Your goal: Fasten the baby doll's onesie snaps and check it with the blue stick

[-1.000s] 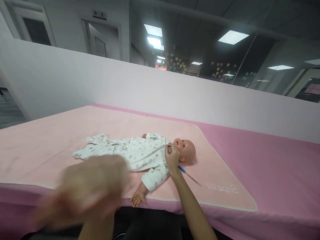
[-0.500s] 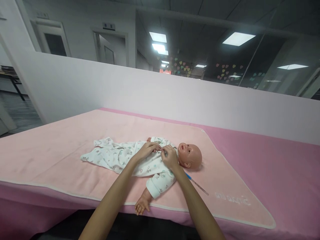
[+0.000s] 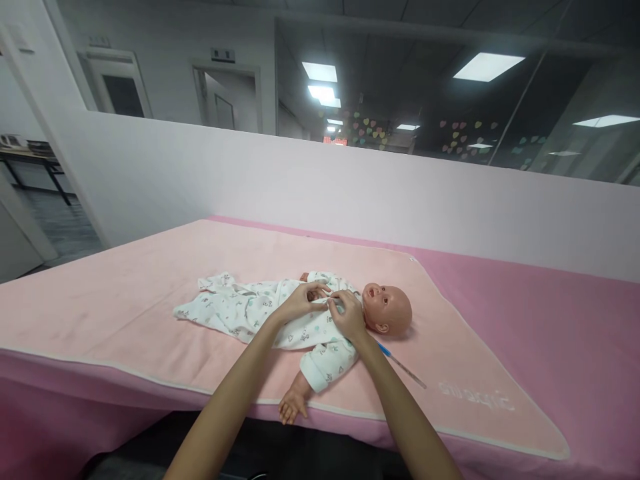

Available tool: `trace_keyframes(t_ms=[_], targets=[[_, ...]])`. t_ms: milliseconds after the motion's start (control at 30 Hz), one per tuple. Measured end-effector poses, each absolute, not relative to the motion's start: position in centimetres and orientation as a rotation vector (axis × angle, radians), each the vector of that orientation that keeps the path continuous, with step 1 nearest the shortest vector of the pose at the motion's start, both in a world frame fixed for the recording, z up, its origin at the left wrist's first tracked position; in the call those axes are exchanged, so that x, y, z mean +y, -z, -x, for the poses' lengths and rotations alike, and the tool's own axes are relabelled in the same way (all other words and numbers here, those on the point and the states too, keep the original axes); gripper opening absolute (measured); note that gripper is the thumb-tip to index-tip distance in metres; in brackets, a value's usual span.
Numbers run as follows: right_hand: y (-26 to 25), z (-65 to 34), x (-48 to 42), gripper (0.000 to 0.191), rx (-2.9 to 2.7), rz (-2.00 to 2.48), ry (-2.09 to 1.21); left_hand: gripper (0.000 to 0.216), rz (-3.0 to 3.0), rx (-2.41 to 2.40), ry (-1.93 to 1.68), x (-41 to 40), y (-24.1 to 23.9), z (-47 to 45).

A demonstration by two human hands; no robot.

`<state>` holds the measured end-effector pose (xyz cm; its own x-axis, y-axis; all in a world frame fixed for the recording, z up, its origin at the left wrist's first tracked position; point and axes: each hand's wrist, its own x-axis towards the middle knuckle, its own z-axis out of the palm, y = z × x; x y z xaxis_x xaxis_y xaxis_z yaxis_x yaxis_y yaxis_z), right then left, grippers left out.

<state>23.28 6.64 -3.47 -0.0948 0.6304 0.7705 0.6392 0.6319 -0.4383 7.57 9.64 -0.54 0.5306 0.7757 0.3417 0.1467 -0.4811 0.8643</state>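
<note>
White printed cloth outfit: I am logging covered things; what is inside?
A bald plastic doll: its head and hands are visible; the outfit covers its torso and any legs.

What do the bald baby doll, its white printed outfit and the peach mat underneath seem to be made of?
Bald baby doll: probably vinyl or similar plastic, smooth with a faint sheen. White printed outfit: matte, soft-looking fabric, judging by its folds. Peach white-edged mat: likely matte cloth, softly creased.

This looks like an office-type room, with ceiling light panels (image 3: 489, 67), glass partition (image 3: 400, 80) and door sign (image 3: 223, 55).
</note>
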Motion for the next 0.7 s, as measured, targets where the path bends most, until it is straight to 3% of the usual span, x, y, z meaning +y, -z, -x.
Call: trace_keyframes(t_ms=[267, 700], targets=[[3.33, -23.17, 6.36, 0.013, -1.776, 1.064, 0.052, 0.048, -1.815, 0.728, -0.912, 9.40, 0.11, -7.19], [3.37, -23.18, 6.40, 0.012, -1.781, 1.038, 0.047, 0.021, -1.788, 0.672, -0.869, 9.26, -0.19, -7.00]])
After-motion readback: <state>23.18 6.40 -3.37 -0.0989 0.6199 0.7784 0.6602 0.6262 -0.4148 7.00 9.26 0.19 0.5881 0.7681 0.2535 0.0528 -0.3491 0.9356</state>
